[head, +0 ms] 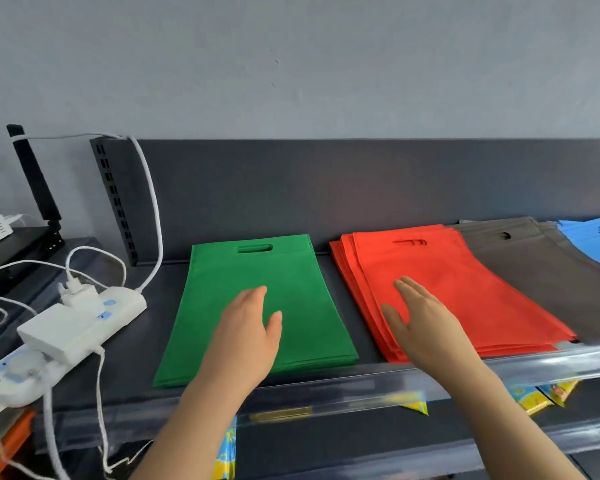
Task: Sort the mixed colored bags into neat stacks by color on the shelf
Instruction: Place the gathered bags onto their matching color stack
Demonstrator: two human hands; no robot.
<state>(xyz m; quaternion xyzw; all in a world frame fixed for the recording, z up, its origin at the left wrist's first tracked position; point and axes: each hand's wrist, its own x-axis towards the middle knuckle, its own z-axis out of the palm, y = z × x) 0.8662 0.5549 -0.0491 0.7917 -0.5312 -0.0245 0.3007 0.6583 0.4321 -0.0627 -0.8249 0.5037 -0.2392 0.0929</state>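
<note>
Looking down from the head view, four colour stacks lie along the shelf (146, 344): the green stack (250, 268) left of centre, the red stack (465, 289) to its right, then the grey stack (541, 278), and the blue stack (593, 244) at the far right edge of the frame. The left hand (246, 327) is flat over the near half of the green stack. The right hand (420, 323) is flat over the near left part of the red one. Neither hand has a grip on anything; the fingers are straight, thumbs spread. I cannot tell whether the palms press the fabric or hover just above it.

Sorting looks largely done, and squaring the stacks seems to be the step in hand. The green stack sits square. The red one is fanned, its left and near edges stepped, and its right edge lies against or over the grey stack.

The thin bags probably slide easily on each other. A sideways push from a flat palm could shear the top bags off rather than square them. That could drive the red stack further onto the grey, mixing the colours again. Pulling toward the near side could jam the bags against the clear front lip (361, 386) and buckle them. A wide left elbow could snag the white cable (153, 209) of the power strip (84, 317).
</note>
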